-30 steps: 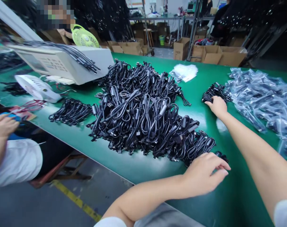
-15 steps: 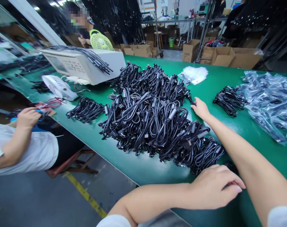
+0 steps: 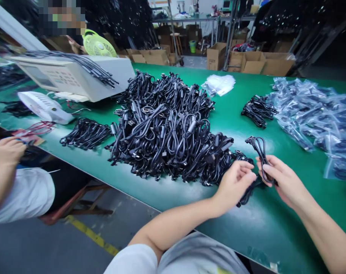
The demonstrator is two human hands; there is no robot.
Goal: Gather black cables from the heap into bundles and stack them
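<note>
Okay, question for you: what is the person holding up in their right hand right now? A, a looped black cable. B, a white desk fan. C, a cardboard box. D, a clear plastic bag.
A: the looped black cable is pinched in the fingers of the right hand, with its lower length running down beside the left hand.

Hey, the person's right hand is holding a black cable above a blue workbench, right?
No, the workbench is green, not blue, as the head view shows. The right hand is holding the black cable above it.
</note>
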